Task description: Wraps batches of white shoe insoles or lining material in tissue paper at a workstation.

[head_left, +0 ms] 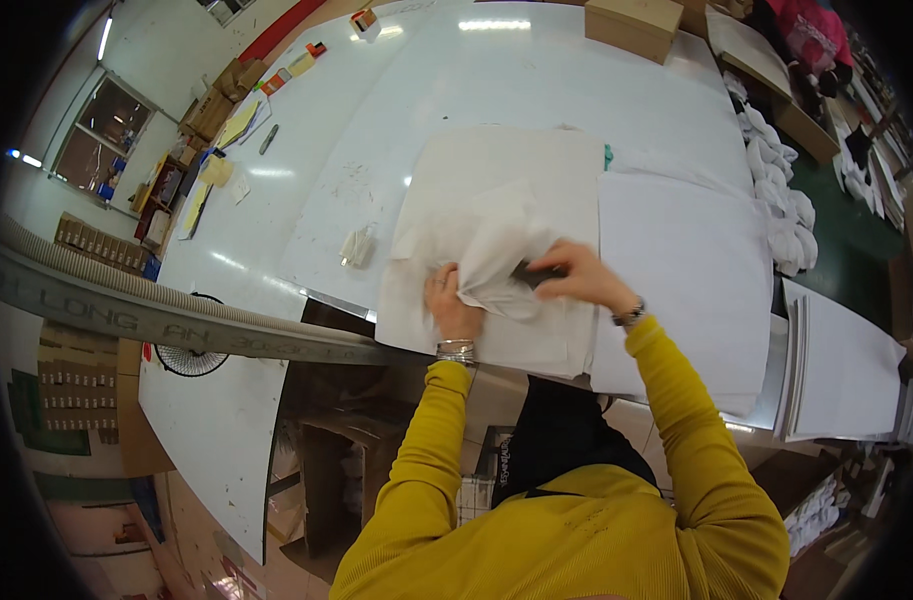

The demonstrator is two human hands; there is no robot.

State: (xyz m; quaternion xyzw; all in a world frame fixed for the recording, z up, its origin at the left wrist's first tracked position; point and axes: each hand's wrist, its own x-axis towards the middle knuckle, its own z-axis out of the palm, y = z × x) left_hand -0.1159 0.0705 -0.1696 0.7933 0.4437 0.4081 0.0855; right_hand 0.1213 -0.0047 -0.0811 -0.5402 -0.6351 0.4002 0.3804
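Note:
A thin cream sheet of paper, raised and crumpled in the middle, lies on a stack of cream paper sheets at the table's near edge. With bent fingers, my left hand pinches a fold of this sheet at its near left side. My right hand grips a small dark object at the right edge of the crumpled part. Blur and the paper hide this object's shape, so its kind does not show. Beside my right hand lies a stack of white paper.
White wrapped bundles line the right side, near more white sheets. A cardboard box sits at the far edge. A small pale packet and a marker lie leftward. A grey pipe crosses the left side.

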